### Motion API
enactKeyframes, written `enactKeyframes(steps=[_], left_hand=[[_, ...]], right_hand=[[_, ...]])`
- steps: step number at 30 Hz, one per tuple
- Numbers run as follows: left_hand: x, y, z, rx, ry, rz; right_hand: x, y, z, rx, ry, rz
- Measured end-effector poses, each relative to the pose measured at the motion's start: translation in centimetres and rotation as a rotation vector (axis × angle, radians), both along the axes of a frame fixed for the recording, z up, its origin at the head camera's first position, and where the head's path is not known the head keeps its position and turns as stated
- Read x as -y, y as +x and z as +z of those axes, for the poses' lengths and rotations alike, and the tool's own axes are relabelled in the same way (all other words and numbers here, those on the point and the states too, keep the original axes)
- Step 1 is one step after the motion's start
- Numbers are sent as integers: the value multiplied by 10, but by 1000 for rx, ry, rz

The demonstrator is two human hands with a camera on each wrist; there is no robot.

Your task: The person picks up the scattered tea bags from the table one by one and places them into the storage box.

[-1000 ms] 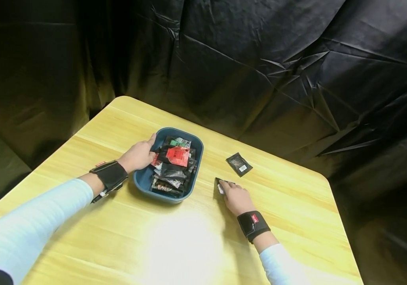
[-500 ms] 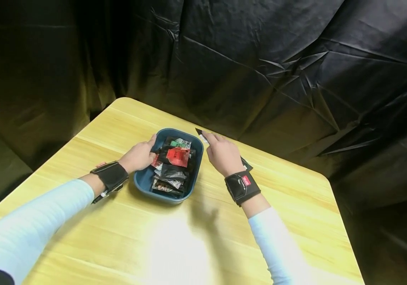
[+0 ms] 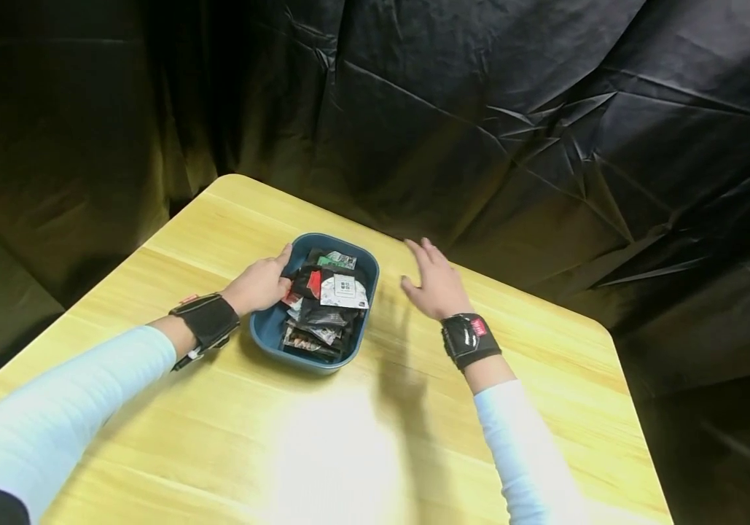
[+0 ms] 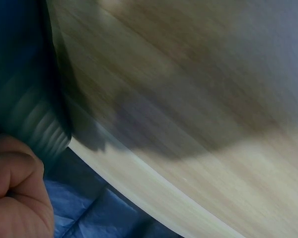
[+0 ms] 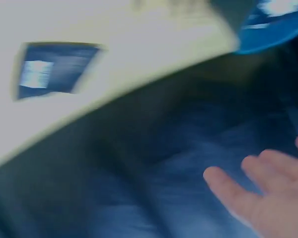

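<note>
A deep blue plastic bin (image 3: 268, 337) stands on the table, filled with a heap of small flat packets. My left hand (image 3: 258, 288) grips the bin's left rim; curled fingers show beside its wall in the left wrist view. On top of the heap lies a packet with a white face (image 3: 345, 290), partly covering a black and red packet (image 3: 313, 284). Right of the bin, my right hand (image 3: 442, 288) hovers with fingers spread and holds nothing. A single black packet (image 5: 57, 69) with a white label lies on the table in the right wrist view; the right hand hides it from the head view.
The pale wooden table (image 3: 532, 408) has rounded far corners. Behind it hangs a creased black sheet (image 3: 453, 131). Bright glare washes out the table's near middle.
My right hand lifted a packet from the table, carried it left over the bin and let it go, then drew back right. The left hand stays on the rim.
</note>
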State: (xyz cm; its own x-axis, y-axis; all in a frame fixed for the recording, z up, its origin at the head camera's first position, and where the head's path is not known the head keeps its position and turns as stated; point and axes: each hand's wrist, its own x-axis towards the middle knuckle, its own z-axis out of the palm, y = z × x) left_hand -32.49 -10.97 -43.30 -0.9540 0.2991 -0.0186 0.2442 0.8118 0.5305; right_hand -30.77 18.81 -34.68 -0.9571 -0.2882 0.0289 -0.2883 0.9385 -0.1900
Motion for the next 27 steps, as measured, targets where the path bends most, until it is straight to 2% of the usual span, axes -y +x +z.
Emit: enactKeyframes(steps=[4,6,8,11,15,17,21,23,25,27], left_hand=[[1,0,-3,3,7,16],[0,1,-4,7,11,15],[0,1,-5,4,11,13],[-1,1,-4,-14,8,14],[-4,-1,-1,-35,6,13],[-4,-1,0,-33,9,11],[-3,-1,1,-34,11,11],[-2,-1,0,-28,7,14],[-2,0,1,-15,5,16],[-1,1,0,1,2,17]], right_hand=[[-39,-11,-35,118,21,-210],[-54,-14,-55,192,36,-288],[-65,-16,-72,236,31,-341],[-75,-19,-87,281,-7,-375],[-83,-19,-93,274,-39,-377],[-84,-17,-94,239,-16,-349],[-80,-11,-95,126,173,-221],[-76,-7,-95,56,235,-177],[-70,-4,-92,-8,219,-170],[-60,-3,-84,-60,151,-181]])
